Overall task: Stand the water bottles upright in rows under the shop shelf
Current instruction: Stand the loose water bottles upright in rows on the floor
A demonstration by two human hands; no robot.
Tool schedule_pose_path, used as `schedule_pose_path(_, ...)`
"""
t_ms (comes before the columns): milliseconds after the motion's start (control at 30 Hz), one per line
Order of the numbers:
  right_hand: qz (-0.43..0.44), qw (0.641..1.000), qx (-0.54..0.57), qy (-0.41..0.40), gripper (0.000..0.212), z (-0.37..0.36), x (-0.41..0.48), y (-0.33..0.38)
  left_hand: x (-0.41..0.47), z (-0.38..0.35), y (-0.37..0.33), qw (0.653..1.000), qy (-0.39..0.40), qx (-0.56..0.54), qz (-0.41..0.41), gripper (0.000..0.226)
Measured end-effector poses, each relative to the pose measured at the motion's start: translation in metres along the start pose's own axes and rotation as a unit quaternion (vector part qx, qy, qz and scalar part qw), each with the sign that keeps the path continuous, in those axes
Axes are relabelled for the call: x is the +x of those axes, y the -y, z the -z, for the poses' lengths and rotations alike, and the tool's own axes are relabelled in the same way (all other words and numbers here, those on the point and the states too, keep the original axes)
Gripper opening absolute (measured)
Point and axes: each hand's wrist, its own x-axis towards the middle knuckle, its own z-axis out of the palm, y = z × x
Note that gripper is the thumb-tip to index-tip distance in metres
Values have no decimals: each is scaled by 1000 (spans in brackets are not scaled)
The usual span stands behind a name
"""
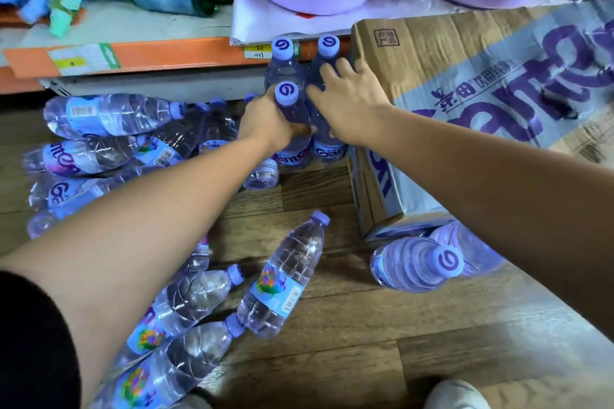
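Many loose water bottles [109, 116] lie heaped at the left on the wood floor [332, 325]. The left hand [265, 123] grips an upright bottle [287, 94] under the orange shelf edge [166, 53]. The right hand [349, 103] rests spread fingers against the neighbouring standing bottle [329, 45], tight beside the cardboard box [465, 76]. Bare floor lies nearer.

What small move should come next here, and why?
Probably press the front bottle snug against the back bottles, then let go. The left hand grips it upright, the right hand rests on its neighbour by the box; many lying bottles wait on the floor.
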Motion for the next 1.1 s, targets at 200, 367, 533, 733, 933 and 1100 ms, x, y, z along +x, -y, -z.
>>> schedule_pose_path(200, 7, 991, -11, -133, 28, 17, -13, 10, 3, 19, 6, 985, 143, -88, -30, 84)
schedule_pose_path(367, 7, 991, 132, 13, 19, 5, -14, 29, -9, 43, 58, 988, 147, -47, 5, 87)
schedule_pose_path(533, 79, 959, 199, 189, 29, -23, -4, 46, -4, 47, 82, 986, 136, 89, 27, 76)
schedule_pose_path(733, 124, 887, 191, 402, 47, -50, 8, 64, 16, 26, 84, 982, 92, 161, 31, 59)
schedule_pose_path(933, 183, 807, 135, 545, 53, -74, 21, 89, 44, -3, 75, 980, 49, 180, 66, 59)
schedule_pose_path(1100, 192, 771, 136, 591, 47, -86, 28, 93, 53, -23, 58, 970, 47, 194, 138, 71)
